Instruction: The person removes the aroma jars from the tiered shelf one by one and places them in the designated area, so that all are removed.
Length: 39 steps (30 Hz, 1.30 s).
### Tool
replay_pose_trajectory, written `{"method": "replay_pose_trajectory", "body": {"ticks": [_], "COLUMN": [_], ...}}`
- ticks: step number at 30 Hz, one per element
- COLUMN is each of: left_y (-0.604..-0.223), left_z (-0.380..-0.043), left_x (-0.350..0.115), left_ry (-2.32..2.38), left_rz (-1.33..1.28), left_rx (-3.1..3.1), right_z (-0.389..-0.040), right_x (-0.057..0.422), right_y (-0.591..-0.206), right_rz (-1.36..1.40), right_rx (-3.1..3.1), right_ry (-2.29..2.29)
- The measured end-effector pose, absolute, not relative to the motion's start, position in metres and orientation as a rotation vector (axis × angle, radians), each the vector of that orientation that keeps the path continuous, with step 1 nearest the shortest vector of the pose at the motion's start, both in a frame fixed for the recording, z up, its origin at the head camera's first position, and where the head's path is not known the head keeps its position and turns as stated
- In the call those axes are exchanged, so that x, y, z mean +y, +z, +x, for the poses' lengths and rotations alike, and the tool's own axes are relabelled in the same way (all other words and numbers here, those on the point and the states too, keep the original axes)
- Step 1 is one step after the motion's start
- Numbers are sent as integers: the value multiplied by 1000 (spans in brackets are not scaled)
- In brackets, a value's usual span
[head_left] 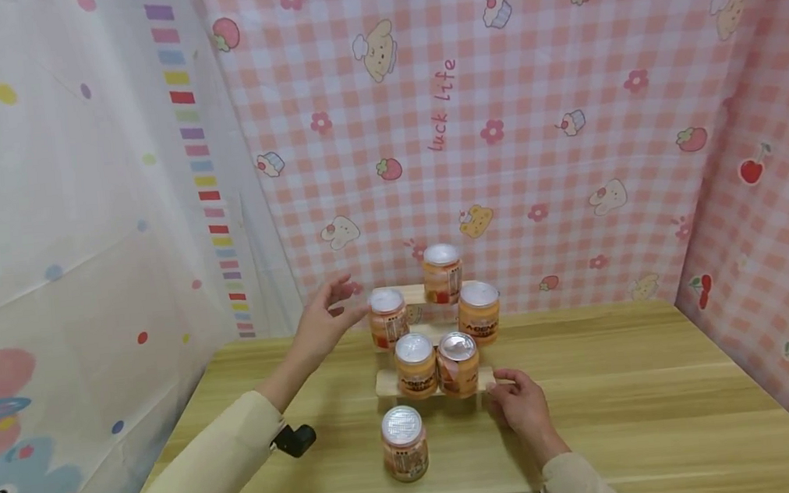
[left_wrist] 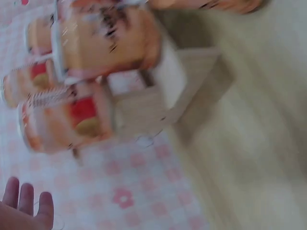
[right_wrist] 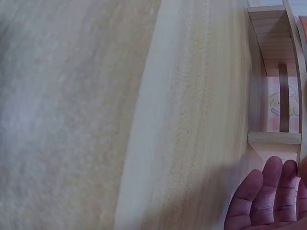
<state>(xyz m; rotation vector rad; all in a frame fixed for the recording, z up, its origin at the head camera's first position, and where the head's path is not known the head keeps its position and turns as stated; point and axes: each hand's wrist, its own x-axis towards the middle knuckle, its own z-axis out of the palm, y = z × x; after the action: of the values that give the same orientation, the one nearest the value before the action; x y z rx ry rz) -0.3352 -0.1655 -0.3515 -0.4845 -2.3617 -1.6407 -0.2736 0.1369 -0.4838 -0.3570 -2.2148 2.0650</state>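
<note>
A three-step wooden stand holds several orange-labelled cans with silver lids. My left hand is beside the left can on the middle step, thumb and fingers spread apart. In the left wrist view, its fingers show a gap from that can. My right hand is at the right end of the bottom step, pinching it between thumb and forefinger. The right wrist view shows the other fingers loosely extended beside the stand.
One can stands on the wood-grain table in front of the stand. Two cans share the bottom step, another can is on the middle step's right, and one tops the stand. A checked cloth hangs behind.
</note>
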Motion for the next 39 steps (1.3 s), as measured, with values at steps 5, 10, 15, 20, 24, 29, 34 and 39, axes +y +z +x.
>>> {"method": "replay_pose_trajectory", "body": {"ticks": [5,10,15,20,24,29,34,39], "left_y": [-333,-314,-302,-299,-300,-302,-305,-306], "left_z": [-360,-380,-398,-414,-422,-427,-430,-433], "left_x": [-156,-146,-134,-121,-110,-97,-88,-84], "left_ry": [-1647,-1653,-1627,-1616,-1638,-1683,-1713,-1649], "left_rz": [-540,-580,-567,-603,-678,-747,-757,-775], "left_rx": [-2462,-2543,-2619,-2676,-2709,-2741,-2777,-2848], "right_z": [-274,-276,-277,-276,-276,-276,-275,-274], "right_x": [139,139,138,138,139,138,139,138], "right_y": [-485,-487,-487,-489,-490,-490,-489,-489], "right_rz": [-344,-325,-331,-333,-326,-318,-330,-335], "right_rx": [-2213,-2226,-2222,-2231,-2208,-2198,-2205,-2200], "right_ry": [2049,2021,2031,2027,2021,2021,2027,2030]}}
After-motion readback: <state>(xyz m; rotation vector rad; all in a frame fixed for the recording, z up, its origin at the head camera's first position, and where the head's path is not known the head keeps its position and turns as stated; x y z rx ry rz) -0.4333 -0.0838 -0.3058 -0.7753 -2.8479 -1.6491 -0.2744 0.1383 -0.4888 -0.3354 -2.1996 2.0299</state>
